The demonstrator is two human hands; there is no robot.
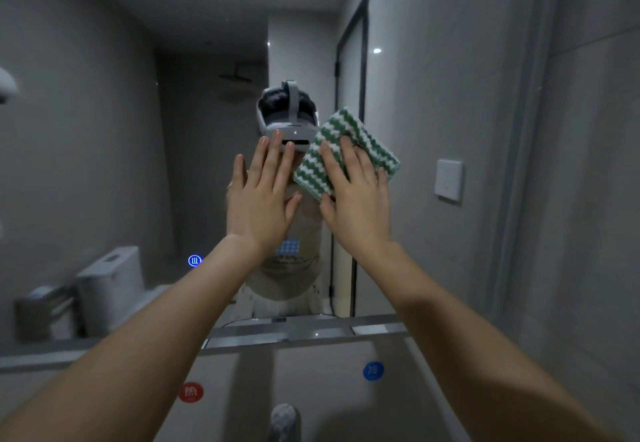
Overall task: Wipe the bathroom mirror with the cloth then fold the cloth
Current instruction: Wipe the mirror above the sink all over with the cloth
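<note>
The bathroom mirror (138,164) fills the wall ahead and reflects the room and a person in a headset. A green-and-white striped cloth (341,136), folded into a square, lies flat against the glass at the centre right. My right hand (356,195) presses the cloth onto the mirror with straight, spread fingers. My left hand (259,192) is raised just left of it, palm toward the glass and fingers straight, holding nothing; whether it touches the mirror I cannot tell.
A narrow ledge (311,332) runs under the mirror above the basin. A faucet (284,421) rises at the bottom centre, between a red sticker (190,392) and a blue sticker (373,371). A white wall switch (449,180) sits to the right.
</note>
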